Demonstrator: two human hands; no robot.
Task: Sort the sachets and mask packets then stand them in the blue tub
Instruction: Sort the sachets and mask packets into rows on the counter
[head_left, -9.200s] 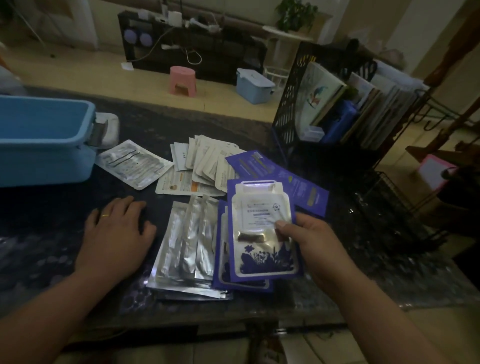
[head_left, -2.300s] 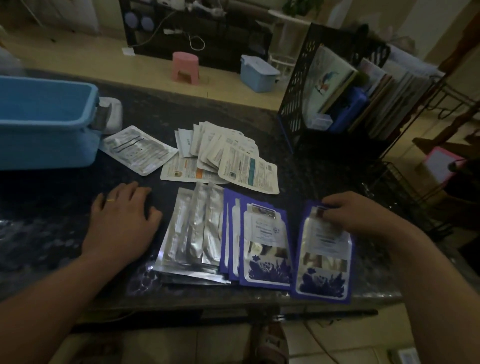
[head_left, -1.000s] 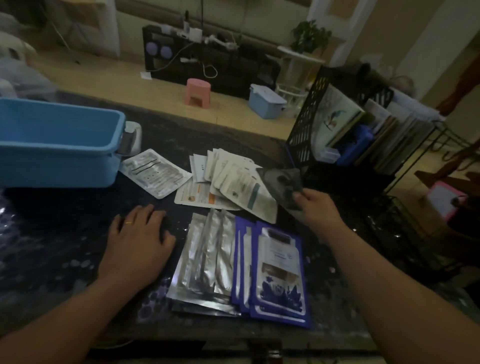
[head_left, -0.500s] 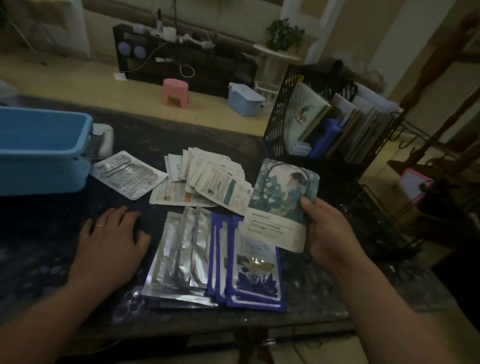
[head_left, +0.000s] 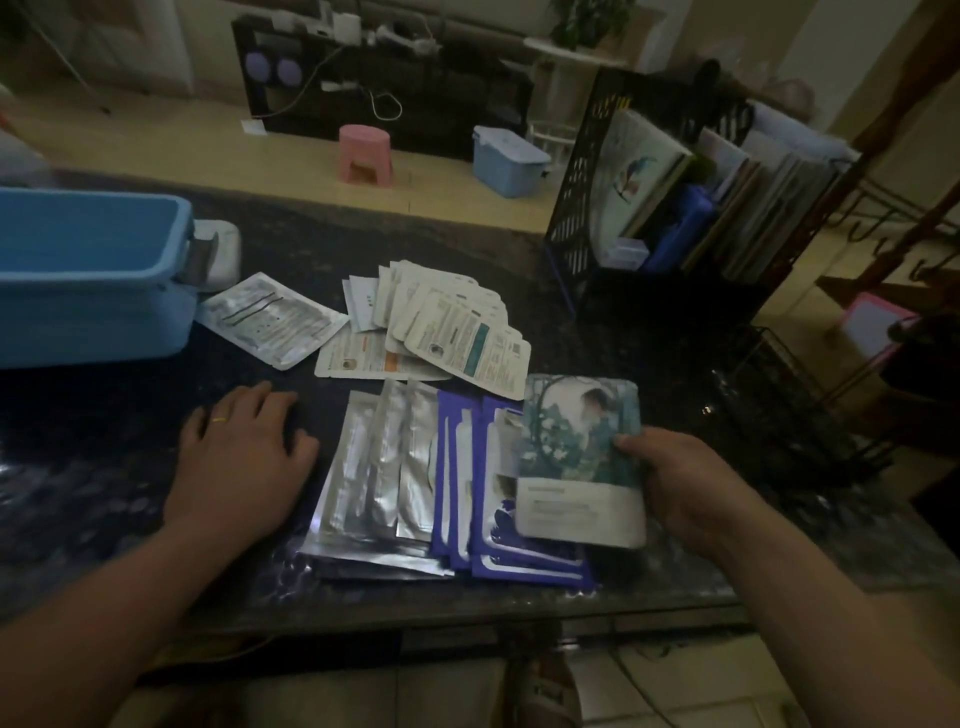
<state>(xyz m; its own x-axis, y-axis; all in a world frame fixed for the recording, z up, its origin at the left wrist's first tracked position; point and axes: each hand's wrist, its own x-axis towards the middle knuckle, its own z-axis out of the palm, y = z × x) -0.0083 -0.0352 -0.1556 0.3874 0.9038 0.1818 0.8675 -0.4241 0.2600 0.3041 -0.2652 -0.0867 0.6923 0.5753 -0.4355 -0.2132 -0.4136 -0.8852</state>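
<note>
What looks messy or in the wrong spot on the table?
One silver packet lies alone and crooked beside the blue tub, away from the silver pile. The white sachets are a loose fan, not a neat stack. The right hand holds a green packet over the purple packets. Nothing looks torn.

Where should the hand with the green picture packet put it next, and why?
Probably lay the green packet on bare table right of the purple packets, starting its own pile. The right hand holds it over them, and neither the silver packets nor the white sachets seem to match it.
</note>
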